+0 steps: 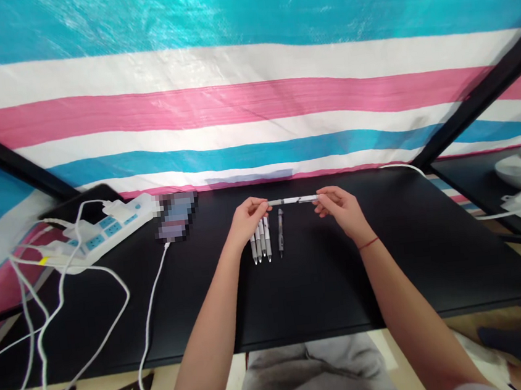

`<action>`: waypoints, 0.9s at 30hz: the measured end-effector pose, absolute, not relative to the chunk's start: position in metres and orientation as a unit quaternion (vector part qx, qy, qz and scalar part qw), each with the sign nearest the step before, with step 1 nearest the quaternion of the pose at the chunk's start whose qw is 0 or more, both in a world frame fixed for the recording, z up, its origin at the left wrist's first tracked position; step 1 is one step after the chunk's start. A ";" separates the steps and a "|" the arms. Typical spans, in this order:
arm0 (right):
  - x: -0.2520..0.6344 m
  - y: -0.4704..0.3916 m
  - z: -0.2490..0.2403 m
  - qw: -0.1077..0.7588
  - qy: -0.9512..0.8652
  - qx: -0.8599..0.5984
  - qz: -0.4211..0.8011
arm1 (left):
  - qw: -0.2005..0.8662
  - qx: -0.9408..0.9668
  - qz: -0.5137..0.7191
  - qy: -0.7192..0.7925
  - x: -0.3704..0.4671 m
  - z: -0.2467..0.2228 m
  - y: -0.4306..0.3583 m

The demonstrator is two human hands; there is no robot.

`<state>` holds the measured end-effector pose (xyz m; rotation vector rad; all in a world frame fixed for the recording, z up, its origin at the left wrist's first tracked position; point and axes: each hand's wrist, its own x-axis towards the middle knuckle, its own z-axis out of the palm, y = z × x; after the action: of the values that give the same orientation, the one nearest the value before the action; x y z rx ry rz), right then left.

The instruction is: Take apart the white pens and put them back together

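I have the white pen (291,200) level in the air over the table (198,313), held at both ends. At its 9 o'clock, the left hand (250,218) pinches the grey end between thumb and fingertips; at its 3, the right hand (339,206) pinches the clip end the same way, a red band (368,243) round that wrist. From the pen, I see the dark pen (280,233) lying at about 7 o'clock, pointing towards 6. Just beside it, between 7 and 8, four pens (262,242) lie side by side, their upper ends partly hidden by the left hand. Farther out at 9 is the phone (176,216), blurred on my feed, its cable (149,312) running down towards 8. Beyond it sits the power strip (119,225), plugs in it. A striped sheet (251,103) fills 12; grey trousers (316,369) show at 6.
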<state>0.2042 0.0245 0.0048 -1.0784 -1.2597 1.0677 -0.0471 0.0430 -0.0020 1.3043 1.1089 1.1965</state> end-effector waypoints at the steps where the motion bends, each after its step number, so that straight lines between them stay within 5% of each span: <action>1: 0.205 0.024 0.005 0.554 -0.535 -0.447 0.455 | 0.503 0.539 0.495 0.459 -0.047 -0.002 0.043; 27: 0.206 0.023 0.007 0.485 -0.608 -0.470 0.418 | 0.493 0.558 0.488 0.455 -0.045 -0.001 0.042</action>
<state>0.2061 0.0233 0.0066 -1.1434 -1.4802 1.0179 -0.0446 0.0418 -0.0014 1.3533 1.1047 1.1843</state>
